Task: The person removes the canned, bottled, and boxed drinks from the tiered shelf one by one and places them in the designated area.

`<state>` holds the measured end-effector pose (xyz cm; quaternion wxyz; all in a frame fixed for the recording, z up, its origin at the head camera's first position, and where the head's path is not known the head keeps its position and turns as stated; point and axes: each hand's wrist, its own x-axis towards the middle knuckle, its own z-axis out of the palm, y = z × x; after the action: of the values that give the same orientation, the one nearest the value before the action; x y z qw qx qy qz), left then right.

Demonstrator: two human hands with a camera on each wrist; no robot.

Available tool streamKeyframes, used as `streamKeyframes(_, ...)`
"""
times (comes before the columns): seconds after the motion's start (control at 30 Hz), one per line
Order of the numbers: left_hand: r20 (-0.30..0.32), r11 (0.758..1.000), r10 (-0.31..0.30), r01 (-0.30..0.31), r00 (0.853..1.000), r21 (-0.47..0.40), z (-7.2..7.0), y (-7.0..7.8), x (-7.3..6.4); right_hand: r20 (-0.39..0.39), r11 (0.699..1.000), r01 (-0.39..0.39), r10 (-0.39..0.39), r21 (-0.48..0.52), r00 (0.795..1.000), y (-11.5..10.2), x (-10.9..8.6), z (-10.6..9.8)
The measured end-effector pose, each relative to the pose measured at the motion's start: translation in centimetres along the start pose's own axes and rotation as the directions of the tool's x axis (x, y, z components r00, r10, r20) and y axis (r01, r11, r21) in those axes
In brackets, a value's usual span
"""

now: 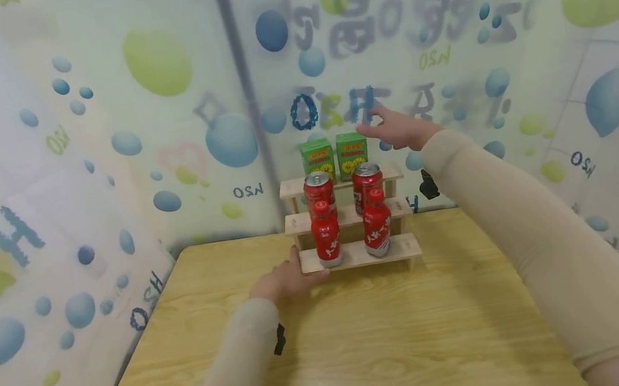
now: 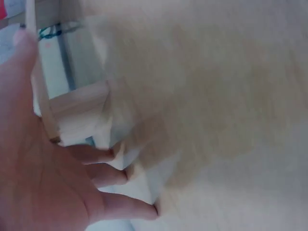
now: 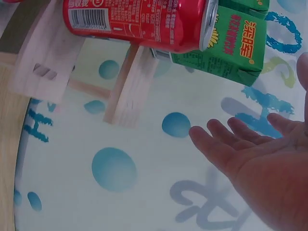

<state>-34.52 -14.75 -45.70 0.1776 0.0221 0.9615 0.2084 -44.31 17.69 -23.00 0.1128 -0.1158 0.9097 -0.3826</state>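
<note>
A three-step wooden display rack (image 1: 406, 245) stands on the table, also seen in the left wrist view as a pale board and leg (image 2: 79, 110). Two red bottles (image 1: 326, 237) are on its lowest step, two red cans (image 1: 368, 185) on the middle one, two green cartons (image 1: 353, 154) on top. My left hand (image 1: 286, 280) is at the lowest step's left end, thumb along the front edge, the other fingers extended toward the tabletop. Above and right of the right carton (image 3: 240, 43), my right hand (image 3: 264, 159) hovers with fingers spread and nothing in them.
The wood-grain table (image 1: 366, 343) reaches back to a patterned curtain (image 1: 197, 70), close behind the rack. More of that curtain hangs along the left and right sides. A dark strap piece (image 1: 428, 184) shows at the right wrist.
</note>
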Motion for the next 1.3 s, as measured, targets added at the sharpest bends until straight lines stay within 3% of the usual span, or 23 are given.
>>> streamKeyframes(0.13, -0.036, 0.998, -0.054, 0.053, 0.998, -0.013, 0.3, 0.4, -0.5, -0.040, 0.999, 0.035, -0.035, -0.005, 0.999, -0.3, 0.8, 1.0)
streamKeyframes(0.3, -0.044, 0.997, -0.070, 0.070, 0.997, 0.011, 0.1, 1.0, -1.0, -0.083, 0.997, 0.064, -0.066, -0.031, 0.994, -0.3, 1.9, 2.3)
streamKeyframes(0.43, -0.036, 0.996, -0.090, 0.091, 0.995, 0.011, 0.2, 1.3, -1.1, -0.091, 0.997, 0.060, -0.065, -0.052, 0.994, -0.2, 2.8, 3.3)
streamKeyframes(0.57, -0.035, 0.994, -0.105, 0.105, 0.994, -0.009, 0.1, 1.6, -1.1, -0.100, 0.999, 0.050, -0.050, -0.006, 0.994, 0.3, 3.2, 3.7)
streamKeyframes(0.97, -0.037, 0.993, -0.120, 0.119, 0.992, -0.006, 0.3, 1.3, -0.4, -0.151, 0.991, 0.045, -0.025, 0.127, 0.988, 2.2, 3.2, 3.0)
streamKeyframes(1.17, -0.030, 0.992, -0.127, 0.126, 0.991, -0.027, 0.2, 1.4, -0.8, -0.131, 0.976, 0.032, -0.004, 0.217, 0.991, 3.4, 2.3, 1.4)
streamKeyframes(1.3, -0.025, 0.991, -0.129, 0.128, 0.991, -0.033, 0.1, 1.5, -1.0, -0.124, 0.977, 0.025, 0.001, 0.212, 0.992, 4.8, 1.2, -0.2)
